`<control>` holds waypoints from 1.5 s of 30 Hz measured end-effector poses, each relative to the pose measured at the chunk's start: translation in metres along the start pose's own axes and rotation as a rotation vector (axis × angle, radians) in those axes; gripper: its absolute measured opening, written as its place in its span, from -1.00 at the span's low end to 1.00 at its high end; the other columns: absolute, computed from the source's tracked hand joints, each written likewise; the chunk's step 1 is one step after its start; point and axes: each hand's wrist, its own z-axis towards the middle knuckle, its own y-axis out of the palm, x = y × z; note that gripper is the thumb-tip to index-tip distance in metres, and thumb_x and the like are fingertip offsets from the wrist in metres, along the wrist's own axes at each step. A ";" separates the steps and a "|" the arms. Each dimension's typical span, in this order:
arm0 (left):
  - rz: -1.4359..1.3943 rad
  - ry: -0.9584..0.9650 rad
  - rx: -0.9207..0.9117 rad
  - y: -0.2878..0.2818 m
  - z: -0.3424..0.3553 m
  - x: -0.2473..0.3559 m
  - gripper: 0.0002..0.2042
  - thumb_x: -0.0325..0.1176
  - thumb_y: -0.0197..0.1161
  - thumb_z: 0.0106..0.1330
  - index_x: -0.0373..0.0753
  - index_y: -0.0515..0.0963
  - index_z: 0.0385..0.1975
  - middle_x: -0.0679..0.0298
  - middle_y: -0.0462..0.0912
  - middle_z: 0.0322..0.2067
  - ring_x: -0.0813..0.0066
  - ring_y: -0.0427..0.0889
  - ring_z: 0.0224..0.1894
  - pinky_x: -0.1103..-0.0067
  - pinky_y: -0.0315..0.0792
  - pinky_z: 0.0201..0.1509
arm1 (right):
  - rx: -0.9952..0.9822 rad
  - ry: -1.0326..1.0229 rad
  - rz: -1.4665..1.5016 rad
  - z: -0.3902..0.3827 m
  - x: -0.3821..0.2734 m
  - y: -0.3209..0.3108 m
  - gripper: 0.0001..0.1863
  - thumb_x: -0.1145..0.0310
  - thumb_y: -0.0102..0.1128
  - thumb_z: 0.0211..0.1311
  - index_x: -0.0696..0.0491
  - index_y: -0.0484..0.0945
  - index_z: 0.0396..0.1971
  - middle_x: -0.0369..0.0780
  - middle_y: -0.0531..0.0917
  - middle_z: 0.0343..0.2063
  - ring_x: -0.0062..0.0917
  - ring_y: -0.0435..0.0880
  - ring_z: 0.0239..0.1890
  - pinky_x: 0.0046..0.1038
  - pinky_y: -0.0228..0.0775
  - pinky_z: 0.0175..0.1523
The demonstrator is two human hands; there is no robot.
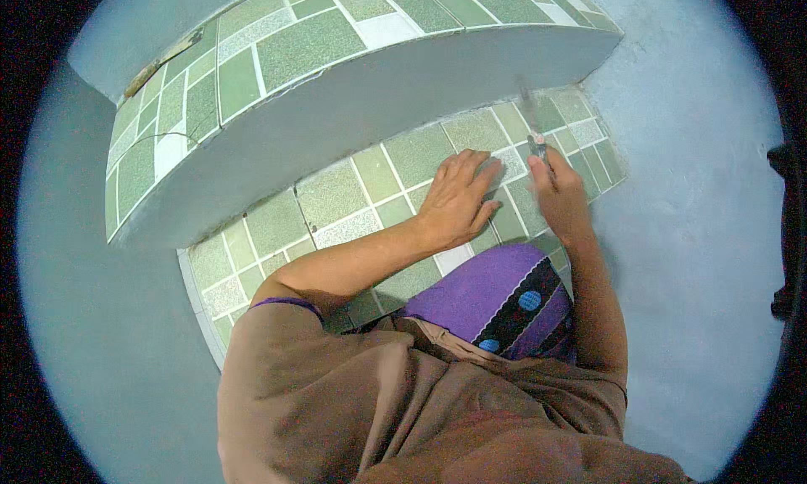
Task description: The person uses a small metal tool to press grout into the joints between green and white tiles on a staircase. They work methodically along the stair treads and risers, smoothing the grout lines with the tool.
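Note:
My left hand (458,190) rests on the green-and-white tiled step (328,198), fingers spread. Just to its right, my right hand (551,181) grips a slim hand tool (538,146) with a metallic part. The tool's far end is smeared by motion above the tiles, so I cannot make out its shape or whether it touches them. My knee, under purple cloth (479,286) with a black band, is below both hands.
A higher tiled step (311,51) with a plain grey riser (370,97) rises beyond my hands. A long tool with a pale handle (147,76) lies at its left end. Pale blue-grey surfaces (689,257) flank the steps.

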 end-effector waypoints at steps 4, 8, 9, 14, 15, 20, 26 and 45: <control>0.138 -0.002 -0.149 0.006 -0.005 -0.005 -0.36 -0.18 0.23 0.21 -0.34 0.21 0.24 -0.10 0.22 0.24 -0.08 0.15 0.32 0.10 0.00 0.40 | -0.006 -0.131 -0.384 0.004 -0.015 -0.014 -0.60 0.24 0.10 0.28 -0.02 0.49 0.11 -0.05 0.59 -0.34 -0.11 0.64 -0.34 -0.18 0.50 -0.20; 0.198 -0.017 -0.246 0.012 -0.007 -0.008 -0.36 -0.09 0.13 0.28 -0.37 0.18 0.26 -0.10 0.20 0.27 -0.04 0.10 0.36 0.10 -0.10 0.44 | -0.049 -0.179 -0.680 0.006 -0.031 -0.005 -0.60 0.27 0.19 0.21 -0.16 0.53 0.09 -0.13 0.57 -0.40 -0.26 0.65 -0.41 -0.31 0.50 -0.35; 0.207 -0.019 -0.254 0.012 -0.008 -0.008 -0.35 -0.06 0.08 0.30 -0.38 0.18 0.26 -0.11 0.18 0.28 -0.03 0.08 0.38 0.12 -0.14 0.46 | -0.052 -0.205 -0.719 0.008 -0.035 0.000 -0.61 0.26 0.19 0.21 -0.17 0.54 0.07 -0.14 0.55 -0.42 -0.27 0.65 -0.41 -0.31 0.51 -0.36; 0.211 -0.011 -0.274 0.012 -0.010 -0.007 -0.36 -0.05 0.04 0.34 -0.41 0.19 0.26 -0.14 0.16 0.29 -0.04 0.07 0.38 0.13 -0.15 0.46 | -0.007 -0.324 -0.852 0.022 -0.047 0.027 -0.66 0.31 0.16 0.10 -0.03 0.59 -0.08 -0.13 0.57 -0.40 -0.27 0.68 -0.46 -0.34 0.54 -0.42; 0.215 -0.010 -0.282 0.012 -0.009 -0.007 -0.36 -0.05 0.04 0.34 -0.43 0.19 0.26 -0.16 0.15 0.29 -0.03 0.07 0.38 0.13 -0.15 0.45 | -0.013 -0.351 -0.844 0.025 -0.049 0.028 -0.69 0.35 0.12 0.10 0.05 0.60 -0.13 -0.11 0.57 -0.40 -0.28 0.68 -0.47 -0.36 0.54 -0.43; 0.231 -0.018 -0.340 0.008 -0.007 -0.005 -0.36 -0.04 0.01 0.36 -0.42 0.18 0.27 -0.15 0.13 0.31 -0.03 0.05 0.40 0.12 -0.18 0.46 | -0.042 -0.344 -0.884 0.031 -0.053 0.030 -0.64 0.38 0.20 0.05 0.08 0.60 -0.09 -0.09 0.57 -0.43 -0.28 0.68 -0.53 -0.38 0.52 -0.46; 0.210 -0.019 -0.329 0.007 -0.007 -0.004 -0.38 -0.05 0.02 0.35 -0.42 0.20 0.26 -0.15 0.12 0.31 -0.03 0.03 0.40 0.12 -0.19 0.46 | -0.024 -0.357 -0.850 0.033 -0.050 0.031 -0.64 0.40 0.19 0.03 0.09 0.60 -0.10 -0.08 0.57 -0.42 -0.25 0.68 -0.54 -0.37 0.52 -0.47; 0.226 -0.016 -0.293 0.011 -0.007 -0.005 -0.42 -0.06 0.04 0.33 -0.33 0.24 0.23 -0.12 0.18 0.29 -0.05 0.05 0.39 0.07 -0.19 0.46 | -0.101 -0.257 -0.878 0.029 -0.046 0.032 -0.54 0.39 0.19 0.05 0.05 0.51 0.04 -0.10 0.55 -0.34 -0.28 0.70 -0.47 -0.38 0.57 -0.41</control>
